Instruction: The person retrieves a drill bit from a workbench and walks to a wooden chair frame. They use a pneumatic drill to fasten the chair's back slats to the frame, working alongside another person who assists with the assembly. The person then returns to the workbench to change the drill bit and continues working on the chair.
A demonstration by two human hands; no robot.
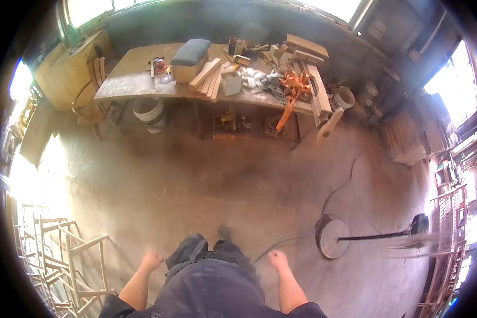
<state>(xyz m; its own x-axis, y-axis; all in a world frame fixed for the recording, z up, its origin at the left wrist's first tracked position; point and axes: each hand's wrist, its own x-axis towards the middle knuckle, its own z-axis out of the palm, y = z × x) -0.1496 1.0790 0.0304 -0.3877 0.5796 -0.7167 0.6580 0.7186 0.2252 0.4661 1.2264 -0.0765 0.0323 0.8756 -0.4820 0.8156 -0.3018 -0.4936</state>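
While standing back from the bench (123, 79): facing it
left hand (152, 259): lowered, loosely curled, exact opening too small to tell, gripping nothing visible
right hand (277, 258): lowered, likewise curled, exact opening unclear, gripping nothing visible
wooden frames (90, 244): left of left hand, apart
round-based stand (336, 239): right of right hand, apart
on bench: cushion (192, 51), wood pieces (209, 79), orange straps (294, 85)

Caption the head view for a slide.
Left hand and right hand apart, a person faces a workbench bearing wood pieces and an orange strap, wooden frames at left.
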